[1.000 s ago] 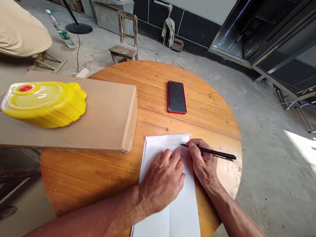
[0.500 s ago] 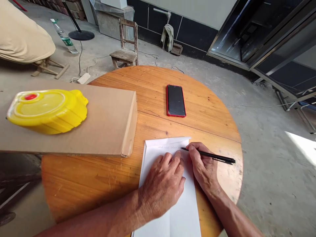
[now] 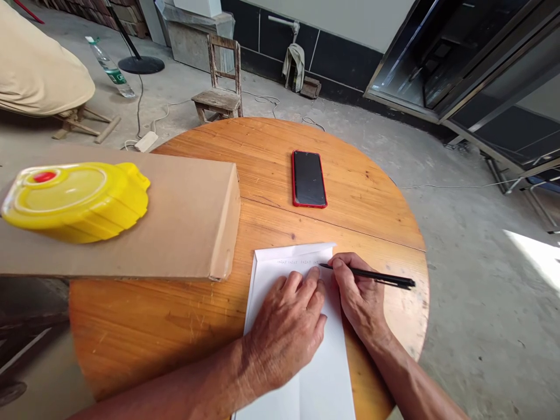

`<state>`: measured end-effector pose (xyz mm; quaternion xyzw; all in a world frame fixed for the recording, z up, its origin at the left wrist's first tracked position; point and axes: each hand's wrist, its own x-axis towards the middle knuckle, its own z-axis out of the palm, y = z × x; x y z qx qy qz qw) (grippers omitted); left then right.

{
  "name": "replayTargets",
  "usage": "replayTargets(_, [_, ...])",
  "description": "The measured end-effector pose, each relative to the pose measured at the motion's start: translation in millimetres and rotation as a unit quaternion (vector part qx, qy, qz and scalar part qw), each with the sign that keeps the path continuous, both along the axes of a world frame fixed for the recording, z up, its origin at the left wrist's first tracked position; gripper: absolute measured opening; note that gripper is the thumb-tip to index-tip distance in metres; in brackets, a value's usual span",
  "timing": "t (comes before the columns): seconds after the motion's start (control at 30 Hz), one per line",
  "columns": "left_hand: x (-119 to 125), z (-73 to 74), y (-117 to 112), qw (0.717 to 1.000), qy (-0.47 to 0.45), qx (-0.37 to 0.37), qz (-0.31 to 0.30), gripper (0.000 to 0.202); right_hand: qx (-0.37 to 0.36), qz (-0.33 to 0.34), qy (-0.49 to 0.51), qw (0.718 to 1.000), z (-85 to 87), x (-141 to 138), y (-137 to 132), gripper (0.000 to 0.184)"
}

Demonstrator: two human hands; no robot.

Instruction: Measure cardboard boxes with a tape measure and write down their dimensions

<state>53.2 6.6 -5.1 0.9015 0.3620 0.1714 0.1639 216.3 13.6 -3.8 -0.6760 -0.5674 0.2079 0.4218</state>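
One black pen (image 3: 378,275), pinched near its tip in the right hand (image 3: 361,297), presumably light, stiff and best gripped there; one white paper (image 3: 326,379), beneath the left hand (image 3: 289,332), fingers loosely bent, presumably thin, easily creased, best taken by its edges.

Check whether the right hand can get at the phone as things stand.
Probably yes: the phone lies on the table beyond the paper, and nothing stands between it and the right hand, though that hand holds a pen.
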Motion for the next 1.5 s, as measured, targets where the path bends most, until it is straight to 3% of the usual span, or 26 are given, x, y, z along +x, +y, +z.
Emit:
replayTargets(0.23, [1.0, -0.9, 0.8, 1.0, -0.01, -0.004, -0.001, 0.038, -0.002, -0.021, 0.042, 0.999, 0.5, 1.2, -4.1, 0.022])
replayTargets(1.5, [1.5, -0.1, 0.4, 1.0, 0.0, 0.006, 0.005, 0.037, -0.02, -0.023, 0.021, 0.999, -1.8, 1.1, -3.3, 0.021])
